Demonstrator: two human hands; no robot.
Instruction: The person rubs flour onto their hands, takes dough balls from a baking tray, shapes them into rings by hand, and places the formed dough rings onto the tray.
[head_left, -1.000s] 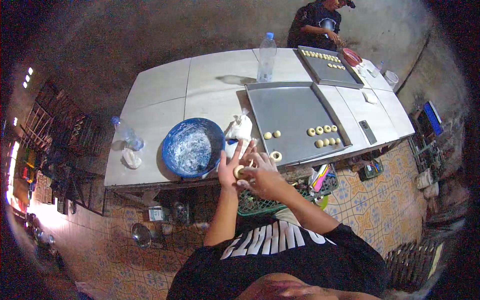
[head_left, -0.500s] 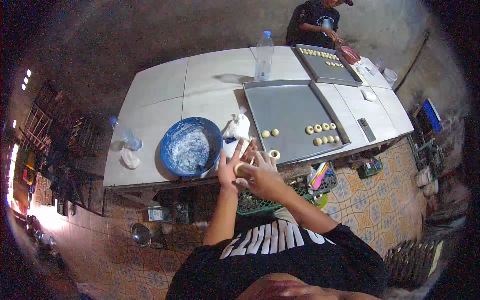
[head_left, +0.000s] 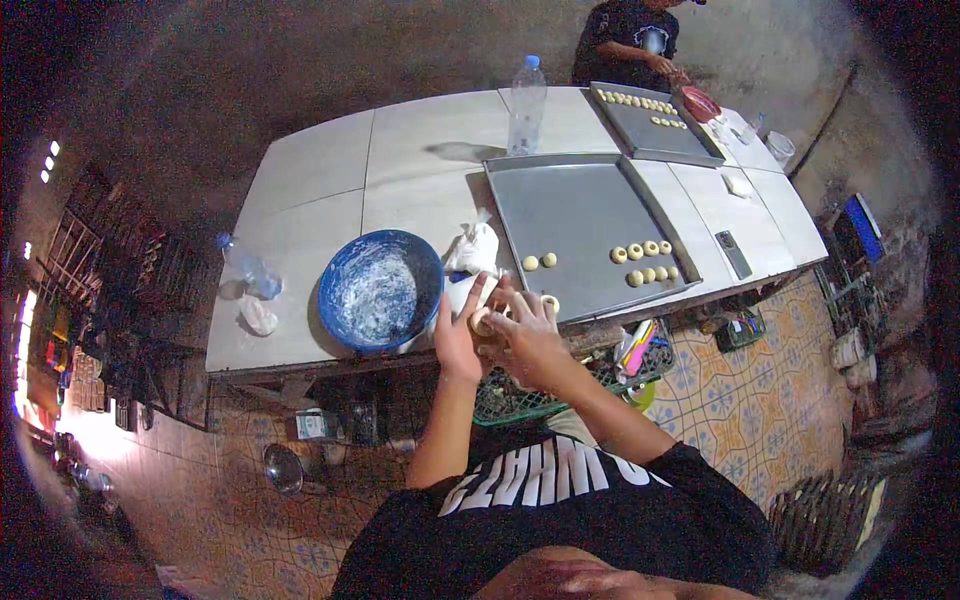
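Observation:
My left hand [head_left: 458,343] is raised, fingers extended upward around a pale dough piece [head_left: 480,321]. My right hand [head_left: 532,343] has its fingers on the same piece, partly hiding it. Beside them are a blue bowl [head_left: 380,285] dusted with white powder, a white plastic bag [head_left: 474,243] and a grey metal tray [head_left: 555,215]. That tray holds small dough balls [head_left: 540,262] and rings [head_left: 634,250]. Another ring [head_left: 549,303] shows just beyond my right fingers, on the tray's near part.
A co-worker [head_left: 625,45] handles something by a second tray [head_left: 650,140] and red bowl [head_left: 700,103]. Plastic bottles [head_left: 527,110], a phone [head_left: 733,253] and a white bucket [head_left: 780,150] are around the white tiled table [head_left: 300,180]. A green crate [head_left: 500,408] sits below the near edge.
Both hands have shifted slightly upward with the dough, and my right fingers have changed position on it. The whole view has also shifted a little.

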